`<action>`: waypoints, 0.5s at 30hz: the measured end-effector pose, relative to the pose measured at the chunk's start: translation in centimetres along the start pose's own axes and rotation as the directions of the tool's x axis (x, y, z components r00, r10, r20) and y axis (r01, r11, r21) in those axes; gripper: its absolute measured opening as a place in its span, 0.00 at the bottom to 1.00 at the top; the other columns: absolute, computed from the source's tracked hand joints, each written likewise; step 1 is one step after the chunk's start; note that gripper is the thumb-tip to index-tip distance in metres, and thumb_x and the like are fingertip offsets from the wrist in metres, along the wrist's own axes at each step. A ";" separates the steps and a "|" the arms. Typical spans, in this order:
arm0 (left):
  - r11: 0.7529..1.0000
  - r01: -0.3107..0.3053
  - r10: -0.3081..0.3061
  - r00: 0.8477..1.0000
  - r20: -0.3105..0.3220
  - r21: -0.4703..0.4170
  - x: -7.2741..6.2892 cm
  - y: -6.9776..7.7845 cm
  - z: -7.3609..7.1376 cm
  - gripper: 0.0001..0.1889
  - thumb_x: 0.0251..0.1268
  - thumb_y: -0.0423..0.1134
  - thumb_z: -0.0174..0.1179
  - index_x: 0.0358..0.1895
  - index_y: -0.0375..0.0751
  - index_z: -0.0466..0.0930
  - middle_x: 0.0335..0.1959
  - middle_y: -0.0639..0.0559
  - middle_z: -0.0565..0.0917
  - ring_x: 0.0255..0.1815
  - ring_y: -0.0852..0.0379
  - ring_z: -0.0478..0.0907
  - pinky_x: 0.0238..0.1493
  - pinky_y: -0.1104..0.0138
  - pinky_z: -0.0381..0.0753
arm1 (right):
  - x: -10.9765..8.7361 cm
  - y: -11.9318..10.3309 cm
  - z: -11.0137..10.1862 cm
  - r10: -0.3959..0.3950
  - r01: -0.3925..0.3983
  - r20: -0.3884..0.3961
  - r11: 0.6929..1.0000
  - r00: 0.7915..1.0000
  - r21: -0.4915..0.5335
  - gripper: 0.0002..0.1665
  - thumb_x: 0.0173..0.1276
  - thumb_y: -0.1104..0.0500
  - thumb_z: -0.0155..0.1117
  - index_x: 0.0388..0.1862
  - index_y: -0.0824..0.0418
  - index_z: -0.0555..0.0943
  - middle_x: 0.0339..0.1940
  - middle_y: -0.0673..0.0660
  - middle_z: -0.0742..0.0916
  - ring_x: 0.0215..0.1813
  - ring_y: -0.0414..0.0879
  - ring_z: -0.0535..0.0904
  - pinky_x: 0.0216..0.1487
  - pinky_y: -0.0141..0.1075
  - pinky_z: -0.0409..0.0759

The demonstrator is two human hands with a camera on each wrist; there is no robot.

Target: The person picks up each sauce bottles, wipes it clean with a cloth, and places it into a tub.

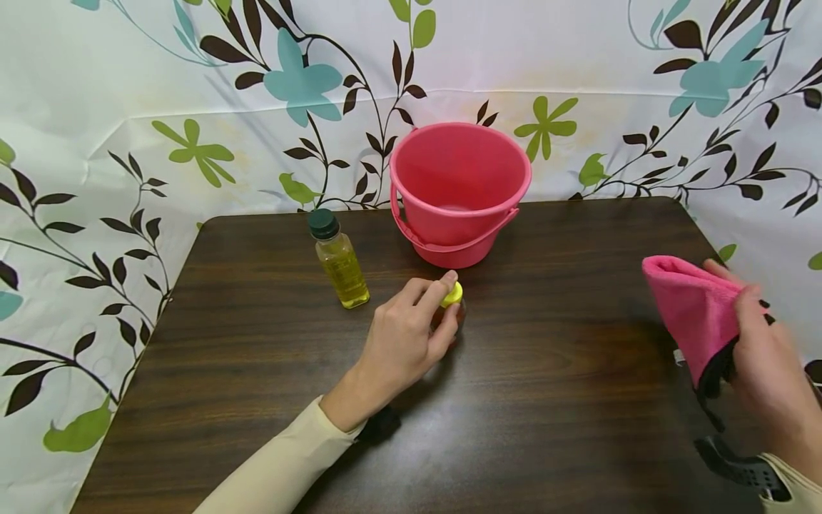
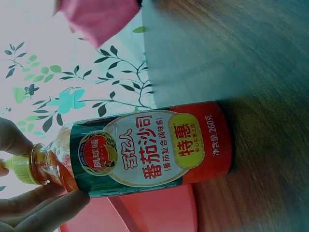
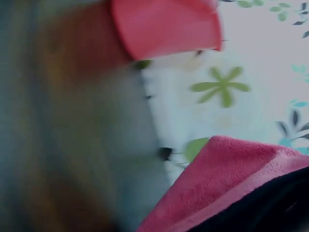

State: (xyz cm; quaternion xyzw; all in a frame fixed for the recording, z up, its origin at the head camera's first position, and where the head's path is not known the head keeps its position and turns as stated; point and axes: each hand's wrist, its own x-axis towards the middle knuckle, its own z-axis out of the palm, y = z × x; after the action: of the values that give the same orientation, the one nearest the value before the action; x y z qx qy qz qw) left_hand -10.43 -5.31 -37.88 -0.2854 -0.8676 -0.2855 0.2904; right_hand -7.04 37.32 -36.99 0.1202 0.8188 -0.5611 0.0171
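Left grip (image 1: 407, 332) pinches the sauce (image 2: 145, 154), right grip (image 1: 767, 368) a cloth (image 1: 693, 307); a slip could tip sauce against the 12 o'clock bucket (image 1: 449, 225).

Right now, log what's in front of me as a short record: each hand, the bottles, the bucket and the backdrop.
Left hand: grips the sauce bottle around its yellow cap and neck
Right hand: holds a pink cloth with black trim
Sauce bottle: upright on the table
Oil-like bottle: upright, dark green cap, left of the bucket
Bucket: pink, handle lowered
Backdrop: white, leaf-and-flower print
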 end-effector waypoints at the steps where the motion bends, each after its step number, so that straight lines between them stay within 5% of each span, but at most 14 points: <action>1: 1.000 0.000 0.000 1.000 -0.001 0.002 0.0 0.0 0.0 0.21 0.66 0.36 0.70 0.62 0.39 0.84 0.41 0.44 0.86 0.31 0.55 0.85 0.35 0.63 0.90 | 0.0 0.5 0.3 0.007 -0.006 0.022 0.998 1.000 -0.067 0.36 0.83 0.31 0.25 0.87 0.29 0.50 0.71 0.52 0.72 0.57 0.46 0.68 0.36 0.30 0.81; 3: 1.000 0.000 0.000 1.000 -0.003 0.003 0.0 0.0 0.0 0.21 0.66 0.36 0.70 0.62 0.39 0.84 0.41 0.44 0.86 0.31 0.55 0.85 0.35 0.63 0.90 | 0.0 1.6 1.2 0.037 -0.024 0.072 0.985 0.997 -0.173 0.36 0.84 0.31 0.21 0.87 0.28 0.48 0.82 0.58 0.65 0.64 0.50 0.66 0.41 0.28 0.79; 7: 1.000 -0.002 0.002 1.000 -0.006 -0.001 0.0 -0.1 0.0 0.21 0.66 0.36 0.70 0.62 0.40 0.84 0.41 0.44 0.86 0.32 0.55 0.85 0.35 0.63 0.90 | -0.3 3.2 2.5 0.052 -0.015 0.149 0.971 0.988 -0.240 0.34 0.86 0.34 0.19 0.88 0.29 0.47 0.90 0.62 0.53 0.74 0.59 0.59 0.53 0.31 0.74; 9: 1.000 -0.003 0.003 1.000 -0.008 -0.002 0.0 0.0 0.0 0.21 0.67 0.36 0.70 0.62 0.40 0.84 0.41 0.44 0.86 0.33 0.55 0.85 0.36 0.63 0.90 | -0.4 3.5 2.9 0.044 -0.005 0.149 0.968 0.988 -0.253 0.34 0.87 0.35 0.20 0.88 0.29 0.47 0.90 0.62 0.52 0.76 0.65 0.57 0.64 0.46 0.73; 11: 1.000 -0.004 0.004 1.000 -0.010 -0.001 0.0 0.0 0.0 0.21 0.67 0.36 0.70 0.62 0.40 0.84 0.41 0.44 0.86 0.33 0.54 0.85 0.36 0.62 0.90 | -0.5 3.6 3.1 0.024 0.018 0.167 0.969 0.986 -0.247 0.34 0.87 0.36 0.20 0.88 0.30 0.46 0.91 0.60 0.47 0.82 0.70 0.49 0.75 0.63 0.63; 15: 1.000 -0.001 0.001 1.000 -0.011 -0.002 -0.1 0.0 0.0 0.21 0.66 0.36 0.70 0.62 0.40 0.84 0.41 0.44 0.86 0.33 0.54 0.86 0.35 0.62 0.90 | -0.4 3.5 3.6 -0.070 0.123 0.221 0.964 0.973 -0.234 0.35 0.88 0.39 0.18 0.90 0.38 0.44 0.90 0.65 0.48 0.87 0.72 0.39 0.74 0.83 0.37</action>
State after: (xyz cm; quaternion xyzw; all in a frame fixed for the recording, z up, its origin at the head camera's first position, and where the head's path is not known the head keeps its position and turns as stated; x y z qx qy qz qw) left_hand -10.38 -5.38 -37.92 -0.2847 -0.8656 -0.2875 0.2950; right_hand -6.24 35.14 -41.39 0.0167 0.8805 -0.4650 0.0911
